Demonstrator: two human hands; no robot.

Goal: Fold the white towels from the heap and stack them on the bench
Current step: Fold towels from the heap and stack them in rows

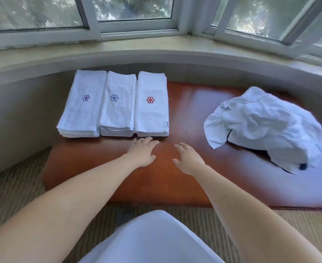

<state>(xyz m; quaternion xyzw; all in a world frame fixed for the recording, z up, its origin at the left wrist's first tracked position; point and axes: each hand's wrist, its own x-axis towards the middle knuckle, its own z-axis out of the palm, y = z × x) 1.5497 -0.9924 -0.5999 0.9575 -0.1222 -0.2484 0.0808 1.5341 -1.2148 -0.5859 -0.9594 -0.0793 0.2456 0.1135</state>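
A curved pale stone sill (156,54) runs along below a bay of white-framed windows (137,27), with blurred green foliage behind the glass. Under the sill a light tiled wall (19,103) bends round the alcove. Beige ribbed carpet (14,186) covers the floor at the near side, and a white garment (152,242) fills the bottom edge of the view.

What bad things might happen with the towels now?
The heap hangs near the bench's right front edge, so a tug might drag towels onto the floor. The left hand hovers close to the red-flower stack and might bump it crooked. Both hands are empty, the right hand too.
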